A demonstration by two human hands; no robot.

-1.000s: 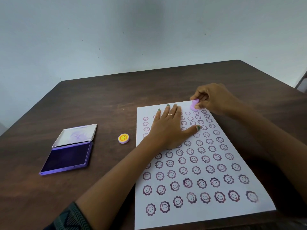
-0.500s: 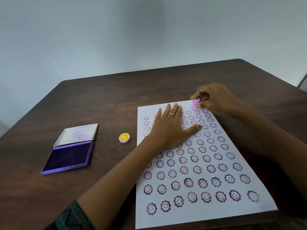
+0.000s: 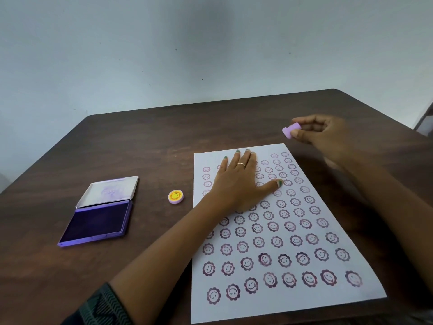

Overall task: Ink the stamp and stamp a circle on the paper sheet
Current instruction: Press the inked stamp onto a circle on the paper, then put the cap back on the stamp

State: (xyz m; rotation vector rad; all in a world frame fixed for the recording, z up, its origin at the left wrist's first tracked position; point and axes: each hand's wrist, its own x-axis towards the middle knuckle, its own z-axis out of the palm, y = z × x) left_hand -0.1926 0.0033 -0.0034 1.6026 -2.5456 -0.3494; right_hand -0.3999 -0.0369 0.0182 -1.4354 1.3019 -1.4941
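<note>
A white paper sheet (image 3: 339, 299) lies on the dark wooden table, covered with several rows of purple smiley-flower prints. My left hand (image 3: 236, 181) rests flat on its upper part, fingers spread, a ring on one finger. My right hand (image 3: 321, 134) hovers above the table just past the sheet's top right corner, pinching a small lilac stamp (image 3: 290, 130) between thumb and fingers. The open ink pad (image 3: 98, 221) with its dark purple pad and raised lid lies at the left.
A small round lilac cap with a yellow smiley (image 3: 175, 196) lies between the ink pad and the sheet. The brown table (image 3: 164, 141) ends at a pale wall behind. Its right edge runs close to my right forearm.
My right hand has lifted the stamp off the sheet's top edge and drawn it up and to the right. The left hand has stayed flat on the paper.
</note>
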